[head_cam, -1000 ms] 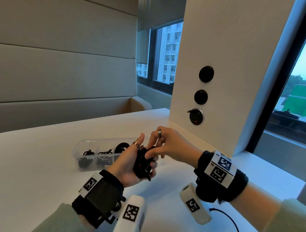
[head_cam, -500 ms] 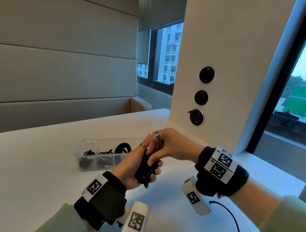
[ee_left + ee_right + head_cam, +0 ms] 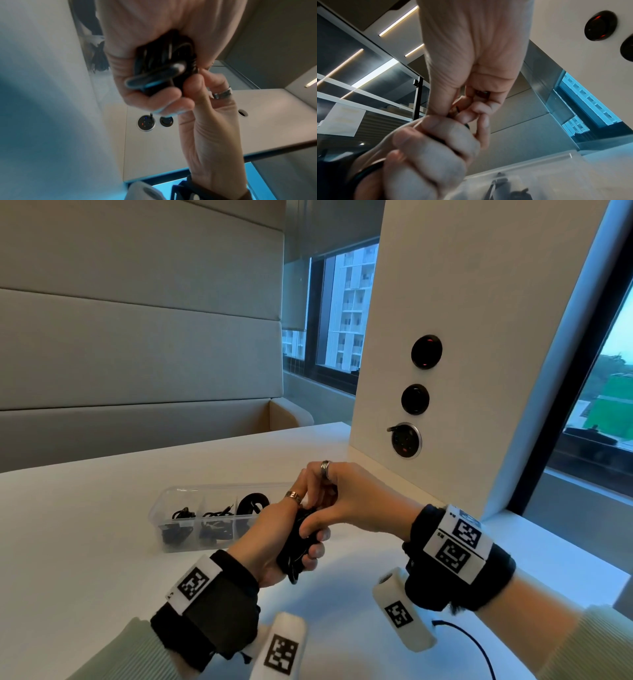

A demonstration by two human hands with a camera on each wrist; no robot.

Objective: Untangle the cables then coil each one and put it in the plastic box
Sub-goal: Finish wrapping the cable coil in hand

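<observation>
My left hand (image 3: 270, 539) is curled round a black cable coil (image 3: 295, 546), held upright above the white table (image 3: 85, 542). My right hand (image 3: 349, 498) comes in from the right and pinches the top of that coil with thumb and fingertips. In the left wrist view the looped cable (image 3: 161, 67) sits in the left palm, the right hand's fingers (image 3: 204, 83) pressing against it. In the right wrist view the pinching fingertips (image 3: 471, 108) hide most of the cable. The clear plastic box (image 3: 161, 508) lies just behind the hands, with coiled black cables (image 3: 251, 503) in its compartments.
A white pillar (image 3: 462, 337) with round black sockets (image 3: 426, 351) stands right of the hands on the table. A thin black lead (image 3: 476, 642) curves on the table by my right wrist. A padded bench wall (image 3: 137, 354) is behind the table.
My hands have closed together. The right hand's fingers moved down onto the top of the coil, and the left thumb folded in toward them. Both hands rose slightly.
</observation>
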